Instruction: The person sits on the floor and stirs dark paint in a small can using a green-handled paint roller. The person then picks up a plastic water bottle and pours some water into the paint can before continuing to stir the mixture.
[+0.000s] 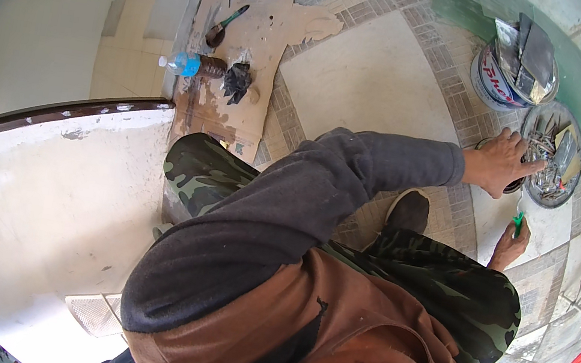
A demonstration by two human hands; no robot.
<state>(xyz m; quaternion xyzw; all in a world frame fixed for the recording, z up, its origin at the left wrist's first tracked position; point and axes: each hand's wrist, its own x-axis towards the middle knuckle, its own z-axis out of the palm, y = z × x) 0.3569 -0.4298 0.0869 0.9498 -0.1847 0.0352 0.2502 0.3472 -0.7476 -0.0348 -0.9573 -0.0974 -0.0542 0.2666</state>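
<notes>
My left hand (pixel 502 166) reaches across to the right with its fingers spread above a small dark round container (pixel 513 186). Its fingertips are beside a round metal tray (pixel 576 177) heaped with small metal pieces (pixel 551 177). The hand hides most of the container, and I see nothing held in it. Just nearer to me, my right hand (pixel 509 248) is closed around a small tool with a green handle (pixel 518 224). The tool's thin pale end points up toward the container; its exact kind is too small to make out.
Behind the tray stands a tub (pixel 496 85) with flat grey plates (pixel 536 57) in it. At left, stained cardboard (pixel 276 35) carries a paintbrush (pixel 225 25), a bottle of dark liquid (pixel 191 65) and a crumpled black bag (pixel 237 82). A low wall (pixel 47 181) bounds the left.
</notes>
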